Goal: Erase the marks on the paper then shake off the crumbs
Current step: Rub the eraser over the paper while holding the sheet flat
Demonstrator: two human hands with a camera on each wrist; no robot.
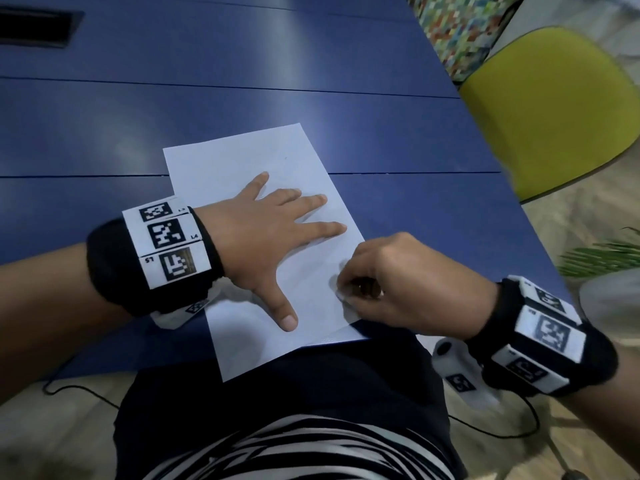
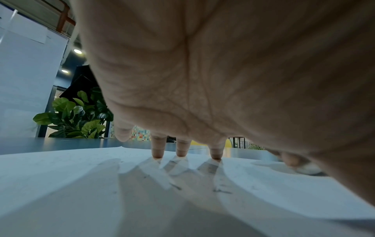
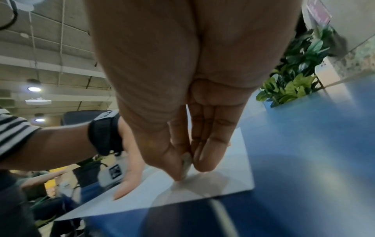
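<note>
A white sheet of paper [image 1: 242, 161] lies on the blue table [image 1: 104, 133], its near corner hanging over the table's front edge. My left hand [image 1: 273, 230] lies flat on the sheet with fingers spread, pressing it down; the fingertips [image 2: 216, 154] touch the paper [image 2: 81, 176]. Small dark eraser crumbs [image 2: 221, 190] lie under the palm. My right hand [image 1: 384, 282] pinches a small whitish eraser [image 3: 186, 163] between thumb and fingers and holds its tip on the paper [image 3: 223, 176] near the sheet's right edge. The eraser [image 1: 344, 296] is mostly hidden in the head view.
A yellow-green chair [image 1: 554, 109] stands off the table's right corner. A black cable [image 1: 502, 431] trails over the floor by my legs. Potted plants [image 2: 77, 117] stand beyond the table. A dark slot [image 1: 34, 27] sits at the table's far left.
</note>
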